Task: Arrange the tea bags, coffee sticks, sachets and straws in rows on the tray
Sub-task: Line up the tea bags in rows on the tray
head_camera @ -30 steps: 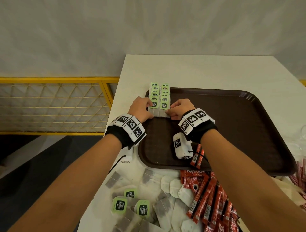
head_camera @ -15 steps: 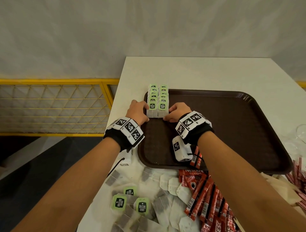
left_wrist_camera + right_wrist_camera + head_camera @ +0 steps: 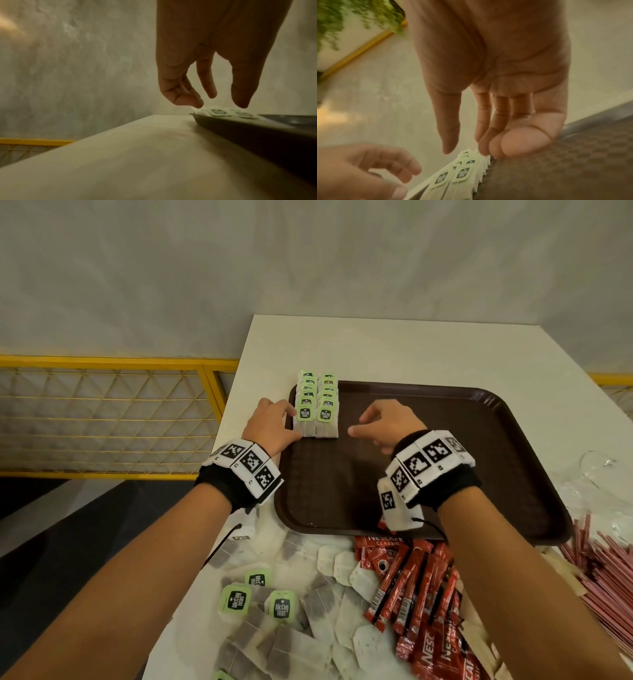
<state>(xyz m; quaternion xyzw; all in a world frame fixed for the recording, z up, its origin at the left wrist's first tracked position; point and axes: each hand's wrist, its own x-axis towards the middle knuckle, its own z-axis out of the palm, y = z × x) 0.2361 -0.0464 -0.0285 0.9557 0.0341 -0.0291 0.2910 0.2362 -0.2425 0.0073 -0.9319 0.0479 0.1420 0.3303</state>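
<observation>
Tea bags (image 3: 317,409): two overlapped rows in tray (image 3: 445,446) far-left corner. My left hand (image 3: 270,428) fingers relaxed, probably touching their left edge; right hand (image 3: 385,424) loose, empty, just right. Squaring step. Next: grab loose bags (image 3: 274,611) near my wrists.

Both bare forearms reach in from the lower corners of the head view toward the middle of the frame, each wrist wrapped in a black band carrying white blocks with black square patterns. The left hand (image 3: 270,426) sits left of centre, palm down, its fingers (image 3: 185,100) loosely bent and pointing downward, thumb stretched to the right. The right hand (image 3: 387,424) hangs right of centre, palm down, holding nothing; its fingers (image 3: 488,136) droop almost straight, the little finger curled under, thumb pointing left toward the other hand.
</observation>
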